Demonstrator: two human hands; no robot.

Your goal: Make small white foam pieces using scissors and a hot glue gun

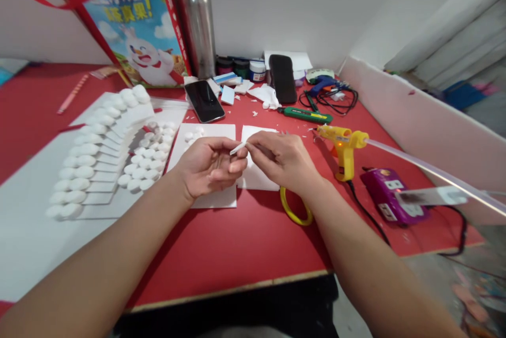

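A small, thin white piece (237,148) is held up between my two hands, above the middle of the red table. My left hand (209,166) is palm up, its thumb and curled fingers closed about the piece. My right hand (281,160) comes from the other side and pinches the end of it; the fingertips partly hide it. Under the hands lie a white board (215,202) with several white rounded pieces (193,135) on it and a white sheet (259,177). A yellow ring (294,214) like a tape roll is beside my right wrist.
On the left, rows of white oval pieces (85,172) stand on white board. To the right are a yellow glue gun (343,145) with a long glue stick, a purple power box (393,195) and cords. Phones (204,100), a green cutter (308,115) and a steel flask (195,21) lie behind.
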